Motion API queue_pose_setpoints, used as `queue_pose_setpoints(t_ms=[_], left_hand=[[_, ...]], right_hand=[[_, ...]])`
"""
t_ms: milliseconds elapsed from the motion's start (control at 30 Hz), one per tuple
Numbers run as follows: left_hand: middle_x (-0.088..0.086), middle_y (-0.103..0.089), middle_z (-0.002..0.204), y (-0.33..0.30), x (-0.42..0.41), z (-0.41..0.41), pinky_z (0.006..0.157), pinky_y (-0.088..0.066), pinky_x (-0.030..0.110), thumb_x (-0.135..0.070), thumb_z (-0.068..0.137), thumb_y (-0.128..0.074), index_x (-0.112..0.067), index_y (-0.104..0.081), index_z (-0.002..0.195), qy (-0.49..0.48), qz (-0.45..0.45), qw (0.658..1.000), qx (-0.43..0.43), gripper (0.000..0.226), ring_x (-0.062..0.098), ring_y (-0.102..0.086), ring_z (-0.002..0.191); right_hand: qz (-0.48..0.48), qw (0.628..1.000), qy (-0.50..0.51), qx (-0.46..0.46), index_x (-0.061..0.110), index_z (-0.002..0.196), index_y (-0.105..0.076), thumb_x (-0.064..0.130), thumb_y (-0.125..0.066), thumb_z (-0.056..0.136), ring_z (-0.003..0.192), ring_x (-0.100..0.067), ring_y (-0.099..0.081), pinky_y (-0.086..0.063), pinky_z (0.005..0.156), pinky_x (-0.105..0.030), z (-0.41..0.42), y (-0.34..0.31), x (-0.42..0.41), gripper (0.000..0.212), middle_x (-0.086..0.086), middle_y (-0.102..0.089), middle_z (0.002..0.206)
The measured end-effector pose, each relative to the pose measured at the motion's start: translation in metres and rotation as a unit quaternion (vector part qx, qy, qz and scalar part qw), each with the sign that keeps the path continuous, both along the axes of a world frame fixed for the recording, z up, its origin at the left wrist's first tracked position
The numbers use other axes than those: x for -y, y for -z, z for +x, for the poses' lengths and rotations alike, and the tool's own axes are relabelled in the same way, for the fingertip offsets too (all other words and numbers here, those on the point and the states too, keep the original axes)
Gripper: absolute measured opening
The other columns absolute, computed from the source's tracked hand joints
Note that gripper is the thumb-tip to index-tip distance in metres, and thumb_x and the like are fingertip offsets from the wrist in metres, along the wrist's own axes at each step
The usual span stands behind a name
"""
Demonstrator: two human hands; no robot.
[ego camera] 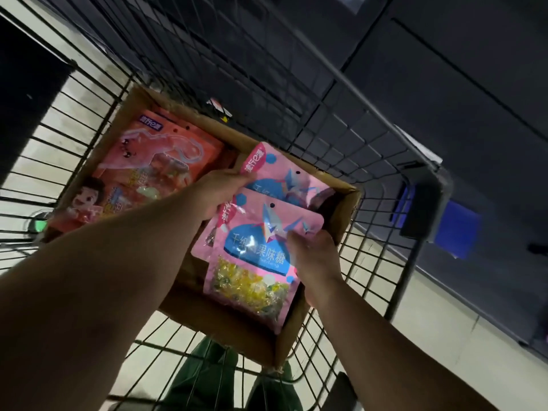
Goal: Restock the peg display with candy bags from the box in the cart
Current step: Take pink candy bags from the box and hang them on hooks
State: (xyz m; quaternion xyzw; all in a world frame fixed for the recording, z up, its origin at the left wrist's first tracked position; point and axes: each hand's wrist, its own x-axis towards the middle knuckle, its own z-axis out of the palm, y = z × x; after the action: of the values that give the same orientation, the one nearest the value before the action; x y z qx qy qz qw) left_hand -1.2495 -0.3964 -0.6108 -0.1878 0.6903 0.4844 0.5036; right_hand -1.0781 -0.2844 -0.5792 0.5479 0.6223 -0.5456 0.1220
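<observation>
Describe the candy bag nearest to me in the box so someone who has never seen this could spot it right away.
Inside the wire shopping cart sits an open brown cardboard box. The front pink candy bag lies at its right side, held between both hands. Unlike the orange cartoon-girl bag, it has a blue label and a clear window showing yellow candies.

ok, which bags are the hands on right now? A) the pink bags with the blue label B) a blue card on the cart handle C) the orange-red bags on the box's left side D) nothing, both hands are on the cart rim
A: the left hand grips the top edge of the pink bags, and the right hand holds the front one's right side, over the cardboard box; the orange-red bags lie untouched.
</observation>
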Motion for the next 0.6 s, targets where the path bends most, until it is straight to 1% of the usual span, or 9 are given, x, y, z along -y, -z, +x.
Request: queue_pose_setpoints(t_ms=[67,100,200,300,333,433,467,533,600], left_hand=[[0.007,-0.076,0.072,-0.015,0.007,0.001,0.061,-0.062,0.03,-0.029,0.091,-0.069,-0.005,-0.069,0.107,-0.012,0.031,0.999,0.011,0.029,0.019,-0.074,0.062],[0.006,-0.076,0.07,-0.023,0.013,0.001,0.059,-0.06,0.028,-0.028,0.089,-0.071,-0.004,-0.068,0.108,-0.023,0.048,0.998,0.015,0.03,0.017,-0.074,0.061],[0.012,-0.076,0.1,-0.05,0.028,0.002,0.082,-0.06,0.035,-0.04,0.063,-0.087,-0.012,-0.071,0.11,-0.037,0.062,0.997,0.004,0.057,0.023,-0.075,0.087],[-0.007,-0.076,0.07,-0.082,0.044,0.004,0.054,-0.054,0.017,-0.029,0.089,-0.071,-0.018,-0.07,0.097,-0.026,0.056,0.996,-0.059,0.014,0.004,-0.069,0.055],[-0.008,-0.077,0.073,-0.098,0.047,0.006,0.058,-0.056,0.017,-0.034,0.093,-0.067,-0.023,-0.069,0.09,-0.003,0.039,0.996,-0.086,0.012,0.003,-0.069,0.057],[0.008,-0.078,0.094,-0.146,0.049,0.005,0.091,-0.058,0.042,-0.041,0.088,-0.072,-0.022,-0.078,0.077,-0.007,0.034,0.992,-0.122,0.023,0.025,-0.072,0.081],[0.011,-0.078,0.098,-0.167,0.047,0.004,0.092,-0.058,0.042,-0.036,0.088,-0.073,-0.021,-0.08,0.081,-0.007,0.047,0.991,-0.128,0.018,0.025,-0.072,0.081],[0.019,-0.073,0.112,-0.207,0.036,0.002,0.076,-0.061,0.036,-0.031,0.091,-0.069,-0.013,-0.077,0.102,0.009,0.084,0.986,-0.142,0.022,0.023,-0.071,0.079],[0.019,-0.072,0.112,-0.249,0.02,0.001,0.066,-0.061,0.036,-0.036,0.09,-0.071,-0.013,-0.075,0.103,0.031,0.108,0.978,-0.174,0.027,0.021,-0.072,0.075]], right_hand=[[0.004,1.0,0.019,-0.004,0.017,0.104,-0.067,0.032,-0.07,0.081,0.08,-0.018,-0.071,-0.057,0.072,-0.035,-0.002,-0.01,0.0,0.028,0.001,-0.074,0.09],[0.001,1.0,0.024,-0.009,0.018,0.106,-0.067,0.028,-0.07,0.084,0.081,-0.017,-0.07,-0.056,0.073,-0.034,-0.002,-0.015,0.0,0.024,0.001,-0.074,0.09],[-0.031,0.998,0.046,0.001,0.017,0.101,-0.071,0.032,-0.07,0.087,0.071,-0.016,-0.066,-0.052,0.059,-0.024,-0.004,-0.036,0.001,0.02,0.002,-0.074,0.086],[-0.071,0.996,0.054,-0.013,0.018,0.087,-0.071,0.032,-0.07,0.087,0.066,-0.013,-0.061,-0.044,0.056,-0.021,-0.007,-0.07,0.003,0.014,-0.002,-0.076,0.087],[-0.079,0.995,0.049,-0.023,0.019,0.084,-0.071,0.032,-0.07,0.087,0.068,-0.014,-0.062,-0.046,0.059,-0.023,-0.008,-0.082,0.004,0.014,-0.003,-0.077,0.09],[-0.077,0.996,0.027,-0.048,0.019,0.071,-0.074,0.035,-0.07,0.085,0.067,-0.014,-0.061,-0.043,0.059,-0.025,-0.009,-0.13,0.002,0.021,-0.006,-0.076,0.09],[-0.073,0.996,0.014,-0.056,0.022,0.066,-0.076,0.038,-0.069,0.085,0.068,-0.016,-0.059,-0.043,0.06,-0.027,-0.008,-0.146,-0.001,0.025,-0.007,-0.074,0.09],[-0.059,0.994,0.035,-0.086,0.018,0.062,-0.075,0.043,-0.069,0.087,0.063,-0.017,-0.056,-0.042,0.056,-0.026,-0.006,-0.183,-0.009,0.036,-0.002,-0.069,0.077],[-0.048,0.986,0.098,-0.124,0.015,0.066,-0.067,0.043,-0.071,0.087,0.054,-0.013,-0.053,-0.04,0.048,-0.021,0.001,-0.218,-0.022,0.035,0.003,-0.063,0.062]])
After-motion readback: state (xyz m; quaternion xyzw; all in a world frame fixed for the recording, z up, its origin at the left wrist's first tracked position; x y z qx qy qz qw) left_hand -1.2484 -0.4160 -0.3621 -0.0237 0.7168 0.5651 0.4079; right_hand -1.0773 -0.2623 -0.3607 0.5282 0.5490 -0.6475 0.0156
